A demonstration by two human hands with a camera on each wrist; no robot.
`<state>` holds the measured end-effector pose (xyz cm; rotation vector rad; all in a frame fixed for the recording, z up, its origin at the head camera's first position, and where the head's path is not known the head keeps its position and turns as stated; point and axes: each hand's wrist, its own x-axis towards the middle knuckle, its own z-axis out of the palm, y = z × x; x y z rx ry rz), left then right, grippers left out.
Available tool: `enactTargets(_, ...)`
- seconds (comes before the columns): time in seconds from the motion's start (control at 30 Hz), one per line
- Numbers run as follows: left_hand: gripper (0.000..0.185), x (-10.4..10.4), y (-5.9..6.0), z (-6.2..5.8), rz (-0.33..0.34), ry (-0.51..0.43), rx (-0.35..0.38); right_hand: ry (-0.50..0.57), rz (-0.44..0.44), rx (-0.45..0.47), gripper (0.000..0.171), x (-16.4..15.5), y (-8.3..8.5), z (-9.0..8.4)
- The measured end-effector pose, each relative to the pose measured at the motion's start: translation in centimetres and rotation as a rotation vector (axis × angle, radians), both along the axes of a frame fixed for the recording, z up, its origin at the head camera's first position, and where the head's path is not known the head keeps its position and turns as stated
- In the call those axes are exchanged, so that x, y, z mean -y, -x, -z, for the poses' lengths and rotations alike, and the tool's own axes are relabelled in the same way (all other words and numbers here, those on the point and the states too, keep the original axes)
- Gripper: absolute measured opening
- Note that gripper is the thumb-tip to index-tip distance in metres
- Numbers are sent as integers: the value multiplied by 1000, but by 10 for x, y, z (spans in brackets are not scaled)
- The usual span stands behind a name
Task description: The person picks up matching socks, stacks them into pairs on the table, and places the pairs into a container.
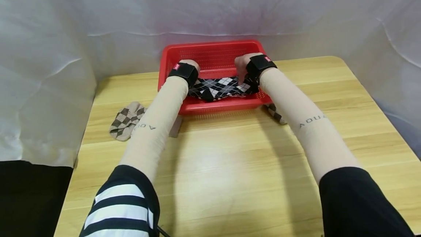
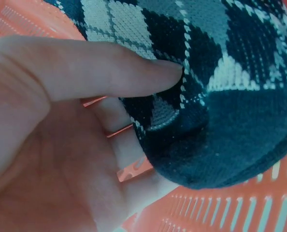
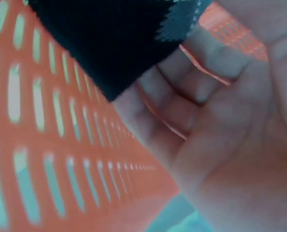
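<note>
A black, grey and white argyle sock (image 1: 220,87) lies stretched across a red slotted plastic basket (image 1: 213,45) at the back of the wooden table. My left hand (image 1: 190,66) is inside the basket at the sock's left end. In the left wrist view the thumb (image 2: 134,67) presses on top of the sock (image 2: 221,96) with fingers under it, a pinch. My right hand (image 1: 241,71) is at the sock's right end. The right wrist view has the curled fingers (image 3: 196,82) under the sock's dark edge (image 3: 105,34), above the basket wall (image 3: 61,159).
A tan and brown argyle sock (image 1: 126,120) lies on the table (image 1: 230,164) left of the basket. Another patterned sock (image 1: 275,112) shows partly under my right forearm. White cloth hangs behind and to both sides of the table.
</note>
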<state>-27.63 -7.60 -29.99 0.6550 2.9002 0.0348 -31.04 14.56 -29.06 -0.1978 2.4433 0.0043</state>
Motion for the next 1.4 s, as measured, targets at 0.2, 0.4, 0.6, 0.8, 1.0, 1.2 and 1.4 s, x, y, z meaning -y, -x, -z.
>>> enactTargets(0.2, 13, 4, 0, 2, -7, -8, -7, 56, -62, -92, 24, 0, -6, 2)
enactTargets(0.4, 20, -4, 9, 4, 7, 115, 7, 48, -114, -183, 22, -2, -9, 12)
enactTargets(0.6, 24, -21, 22, -5, -55, 166, 138, 118, -130, -198, 18, 3, 12, 20)
enactTargets(0.8, 17, -11, 8, -2, -114, -52, 260, 196, -90, -10, 32, 5, 16, 35)
enactTargets(1.0, 24, 1, 8, 1, -320, -158, 381, 263, -94, -34, 38, 2, 15, 42)
enactTargets(1.2, 25, -4, 20, -2, -207, 9, 392, 213, -171, -54, 37, 2, 10, 29)
enactTargets(1.4, 25, -16, 22, -14, 31, -4, 209, 257, -229, -122, 35, -11, -5, -5)
